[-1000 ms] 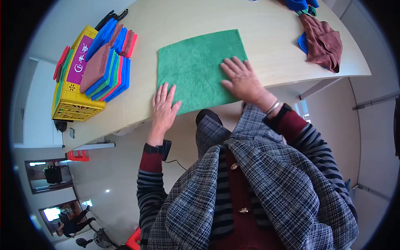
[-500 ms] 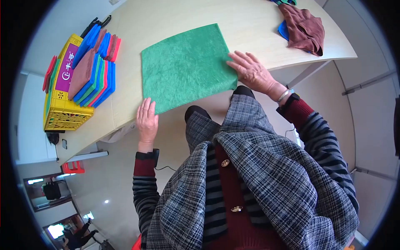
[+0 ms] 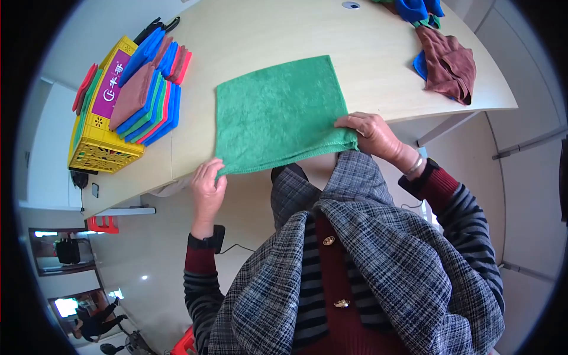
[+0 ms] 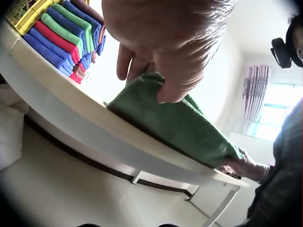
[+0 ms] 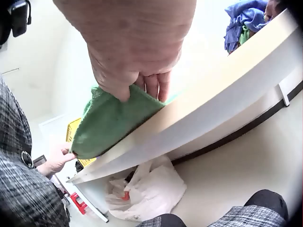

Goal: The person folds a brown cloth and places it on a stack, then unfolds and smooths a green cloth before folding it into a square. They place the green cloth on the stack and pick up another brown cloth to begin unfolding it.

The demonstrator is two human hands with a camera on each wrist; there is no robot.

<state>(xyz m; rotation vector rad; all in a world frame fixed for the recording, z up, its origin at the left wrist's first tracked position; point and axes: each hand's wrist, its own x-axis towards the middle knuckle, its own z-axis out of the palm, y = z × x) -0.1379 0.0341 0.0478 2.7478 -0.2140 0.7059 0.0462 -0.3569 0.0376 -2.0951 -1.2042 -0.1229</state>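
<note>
A green towel (image 3: 278, 112) lies spread on the pale table, its near edge lifted slightly along the table's front. At the near left corner my left hand (image 3: 207, 186) pinches the cloth; the left wrist view shows the thumb in front of the towel (image 4: 165, 118) and fingers behind. My right hand (image 3: 378, 139) pinches the near right corner, where the edge bunches a little. In the right wrist view the thumb of the right hand (image 5: 137, 52) presses the near face of the raised towel (image 5: 118, 118), with the fingers behind it.
Folded towels (image 3: 148, 109) in several colours are stacked against a yellow crate (image 3: 106, 157) at the left. A crumpled brown cloth (image 3: 447, 65) and blue cloths (image 3: 414, 9) lie at the back right. Beneath the table sits a white plastic bag (image 5: 156, 189).
Both hands lay flat on the towel, then slid outward to its near corners. Now they pinch those corners, and the near edge is raised.
</note>
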